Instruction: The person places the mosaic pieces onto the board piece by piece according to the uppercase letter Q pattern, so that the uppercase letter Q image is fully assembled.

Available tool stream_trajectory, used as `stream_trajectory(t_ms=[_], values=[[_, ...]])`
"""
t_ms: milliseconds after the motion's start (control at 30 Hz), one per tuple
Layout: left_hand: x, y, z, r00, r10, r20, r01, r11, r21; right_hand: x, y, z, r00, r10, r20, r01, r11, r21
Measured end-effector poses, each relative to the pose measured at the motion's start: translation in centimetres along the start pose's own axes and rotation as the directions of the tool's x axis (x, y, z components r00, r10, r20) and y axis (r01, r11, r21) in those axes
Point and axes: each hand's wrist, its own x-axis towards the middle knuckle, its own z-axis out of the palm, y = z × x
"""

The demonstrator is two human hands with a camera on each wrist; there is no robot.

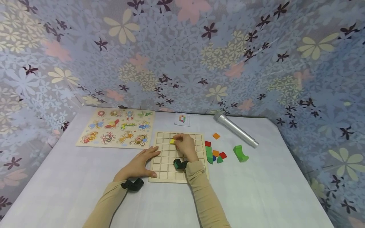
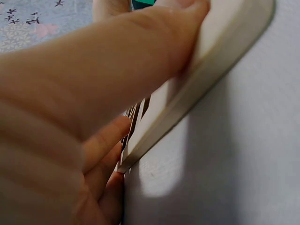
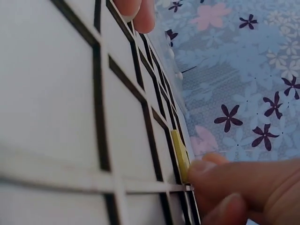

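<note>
A wooden grid board [image 1: 160, 166] lies on the table. My left hand [image 1: 139, 163] rests on its left side with fingers spread; in the left wrist view the thumb [image 2: 159, 37] presses the board's rim [image 2: 187, 93]. Over the upper middle of the grid, my right hand [image 1: 186, 147] pinches a small yellow tile [image 1: 172, 141] at one cell. The right wrist view shows a fingertip [image 3: 201, 169] against the edge of the yellow tile [image 3: 179, 152]. The fingers partly hide the tile.
Several red, orange, green and blue pieces [image 1: 215, 153] lie right of the board, near a green arch block [image 1: 240, 154]. A silver microphone [image 1: 236, 129] lies behind them. A pattern card [image 1: 182, 119] sits behind the board; a picture puzzle [image 1: 117, 128] is at the left.
</note>
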Motion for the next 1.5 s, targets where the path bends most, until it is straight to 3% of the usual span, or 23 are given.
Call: stream_trajectory(t_ms=[67,300,600,767,1000,1500], values=[[0.0,0.0,0.1,1.0,-0.002,0.004,0.002,1.0,-0.003,0.0,0.3,-0.2,1.0,-0.016,0.012,0.016,1.0,-0.005],[-0.1,-0.3,0.2,1.0,0.022,-0.021,-0.022,1.0,0.011,0.1,1.7,-2.5,0.999,-0.004,0.049,-0.006,0.98,0.2],[0.1,-0.1,0.2,1.0,0.007,-0.004,-0.007,1.0,-0.009,-0.7,4.9,-9.4,0.991,0.111,-0.078,-0.096,0.981,0.171],[0.1,-0.2,0.2,1.0,-0.001,-0.01,0.001,1.0,-0.01,-1.2,7.0,-11.6,0.976,0.189,-0.107,-0.162,0.962,0.221],[0.2,-0.1,0.3,1.0,-0.005,-0.003,0.005,1.0,-0.01,-1.6,7.5,-12.0,0.976,0.213,-0.046,-0.204,0.968,0.146],[0.1,-0.1,0.3,1.0,0.002,0.01,-0.003,1.0,0.004,-1.8,7.2,-11.7,0.981,0.19,-0.026,-0.191,0.981,-0.036]])
